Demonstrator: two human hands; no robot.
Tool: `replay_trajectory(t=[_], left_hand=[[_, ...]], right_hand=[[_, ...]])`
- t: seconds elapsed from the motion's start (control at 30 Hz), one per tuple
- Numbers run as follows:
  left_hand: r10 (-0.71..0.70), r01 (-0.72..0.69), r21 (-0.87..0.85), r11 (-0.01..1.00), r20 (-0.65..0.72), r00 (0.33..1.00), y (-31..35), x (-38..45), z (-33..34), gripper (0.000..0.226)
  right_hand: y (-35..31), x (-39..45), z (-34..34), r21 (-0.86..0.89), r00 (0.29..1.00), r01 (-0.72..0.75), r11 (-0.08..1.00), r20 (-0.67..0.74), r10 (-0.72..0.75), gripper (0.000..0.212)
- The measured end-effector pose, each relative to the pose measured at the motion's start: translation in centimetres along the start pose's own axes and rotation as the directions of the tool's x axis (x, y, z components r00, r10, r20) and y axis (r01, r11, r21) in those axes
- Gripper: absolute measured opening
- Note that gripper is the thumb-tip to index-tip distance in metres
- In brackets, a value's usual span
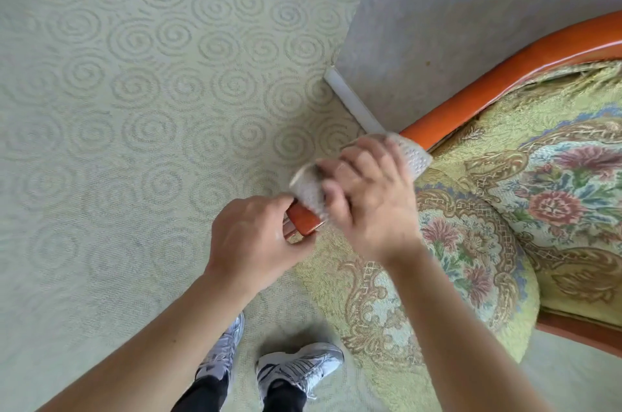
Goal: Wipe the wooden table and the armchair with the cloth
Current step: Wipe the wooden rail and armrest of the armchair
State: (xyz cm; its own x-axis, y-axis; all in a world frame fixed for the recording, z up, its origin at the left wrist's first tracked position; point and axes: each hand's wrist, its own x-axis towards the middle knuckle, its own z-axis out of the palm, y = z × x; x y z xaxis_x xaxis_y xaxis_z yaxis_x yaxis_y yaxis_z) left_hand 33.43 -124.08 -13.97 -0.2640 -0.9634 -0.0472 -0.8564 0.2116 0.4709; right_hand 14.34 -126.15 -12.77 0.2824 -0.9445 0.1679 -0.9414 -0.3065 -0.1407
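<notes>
Orange lacquered wood is getting the attention right now; the armrest (505, 75) of the armchair (488, 226) runs from the wall corner down toward the person, and the cloth (308, 187) is wrapped over it near the front end, one flap poking out on the seat side and a bunched bit on the carpet side. The right hand (367, 196) sits on top, fingers curled over the rail and pinning the cloth to the wood; my guess is that wrapping it like that rubs the top and both sides in one pass. The left hand (252, 236) is clamped round the bare tip of the armrest, fingers curled under; looks to me like it's steadying the chair so it doesn't skid on the carpet (117, 108). The right hand is a bit blurry, so probably mid-stroke; can't say which direction. The person stands at the chair's front corner, white trainers (296, 368) just beside the cushion; that puts both arms straight over the rail. The wooden desk isn't in view at all, so no idea whether it's done; the chair part seems somewhere in the middle to me.
</notes>
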Motion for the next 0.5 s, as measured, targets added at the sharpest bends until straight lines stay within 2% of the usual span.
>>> replay_trajectory(t=[0.17,0.27,0.33,0.43,0.5], left_hand=[[0.004,-0.004,-0.004,1.0,0.038,0.999,0.2,0.3,-0.4,0.046],[0.025,-0.025,0.0,1.0,0.02,0.999,0.3,0.6,-0.5,0.044],[0.034,-0.034,-0.012,0.999,0.021,0.999,0.5,0.8,-0.5,0.043],[0.038,-0.038,-0.029,0.999,0.018,0.999,0.6,1.0,-0.5,0.044],[0.029,-0.029,-0.022,0.999,0.016,0.999,0.5,1.0,-0.3,0.04]], right_hand=[[7.4,3.3,-0.9,0.059,0.951,-0.308,0.949,0.022,0.308,0.063],[7.1,3.9,-0.7,0.073,0.918,-0.392,0.917,-0.03,0.395,0.051],[5.1,3.5,-0.5,0.111,0.904,-0.411,0.905,-0.081,0.421,0.046],[1.0,1.9,-0.1,0.149,0.922,-0.329,0.932,-0.16,0.351,0.035],[-2.1,0.5,0.6,0.138,0.939,-0.289,0.947,-0.152,0.308,0.027]])
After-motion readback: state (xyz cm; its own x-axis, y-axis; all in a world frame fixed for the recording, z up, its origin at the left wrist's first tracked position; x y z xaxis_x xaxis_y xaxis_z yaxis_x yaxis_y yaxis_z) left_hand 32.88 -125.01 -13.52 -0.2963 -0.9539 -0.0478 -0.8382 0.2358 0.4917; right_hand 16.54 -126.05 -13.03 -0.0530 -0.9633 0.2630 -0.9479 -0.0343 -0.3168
